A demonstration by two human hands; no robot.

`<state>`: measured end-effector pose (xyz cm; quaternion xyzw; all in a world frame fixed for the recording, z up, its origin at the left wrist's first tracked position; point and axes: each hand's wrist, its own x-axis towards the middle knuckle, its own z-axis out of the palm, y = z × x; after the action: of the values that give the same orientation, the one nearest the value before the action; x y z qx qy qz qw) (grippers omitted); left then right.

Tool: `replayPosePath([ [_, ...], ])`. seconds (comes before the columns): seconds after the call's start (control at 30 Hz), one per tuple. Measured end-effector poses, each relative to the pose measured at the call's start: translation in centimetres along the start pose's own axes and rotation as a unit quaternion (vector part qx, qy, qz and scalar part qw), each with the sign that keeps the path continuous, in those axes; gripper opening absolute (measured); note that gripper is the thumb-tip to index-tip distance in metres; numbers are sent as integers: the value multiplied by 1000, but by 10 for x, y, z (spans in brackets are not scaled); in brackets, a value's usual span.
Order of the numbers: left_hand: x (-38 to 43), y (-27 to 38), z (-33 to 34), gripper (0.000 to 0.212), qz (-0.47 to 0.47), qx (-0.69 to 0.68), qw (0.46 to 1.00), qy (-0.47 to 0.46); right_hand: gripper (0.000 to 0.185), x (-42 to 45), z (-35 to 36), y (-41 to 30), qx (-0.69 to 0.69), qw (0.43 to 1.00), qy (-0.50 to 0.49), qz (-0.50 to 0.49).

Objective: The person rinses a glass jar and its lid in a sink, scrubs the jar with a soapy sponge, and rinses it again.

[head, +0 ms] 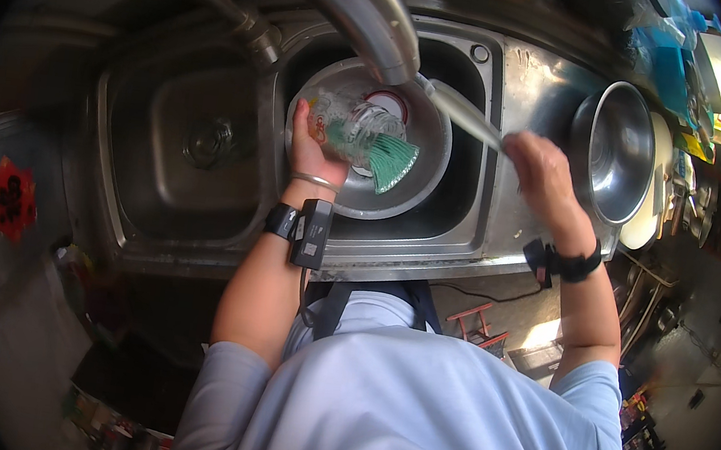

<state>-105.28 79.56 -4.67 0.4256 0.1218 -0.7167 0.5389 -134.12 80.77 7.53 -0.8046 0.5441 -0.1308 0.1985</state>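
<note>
My left hand point(319, 152) holds a clear glass jar point(346, 125) on its side over a round metal basin point(397, 202). A green ribbed cloth or scouring pad point(395, 162) sticks out of the jar's mouth and fans towards the right. Behind the jar, a white lid with a red rim point(387, 101) shows in the basin. My right hand point(539, 173), blurred, grips the near end of a long pale tool point(469, 113) to the right of the basin. Its far end reaches towards the faucet spout; blur hides its exact kind.
The basin stands in the right bowl of a steel double sink point(482, 193). A thick faucet point(383, 39) arches close above it. A round clear object or drain fitting point(208, 142) is in the left bowl. On the right counter, a steel bowl point(619, 152) leans beside a pale board point(647, 213).
</note>
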Motion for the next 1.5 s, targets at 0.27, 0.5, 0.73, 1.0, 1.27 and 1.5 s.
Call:
replayPosePath([
  [0.27,-6,-10,16,50,45,68,997,-10,39,8,3,-55,-15,985,-166,-43],
  [0.5,-21,-17,28,36,191,138,972,11,46,0,24,-74,-118,950,-287,-39],
  [0.73,-46,-33,37,76,78,101,992,-16,14,-21,91,-68,226,964,-126,65],
  [1.0,-52,-36,35,68,130,213,968,-8,4,-44,123,-71,230,971,-45,53],
  [1.27,-48,7,36,48,19,275,938,-209,10,-42,96,-80,674,679,-147,251],
  [1.5,-33,2,37,39,52,287,949,-120,17,-37,110,-91,246,966,-39,67],
])
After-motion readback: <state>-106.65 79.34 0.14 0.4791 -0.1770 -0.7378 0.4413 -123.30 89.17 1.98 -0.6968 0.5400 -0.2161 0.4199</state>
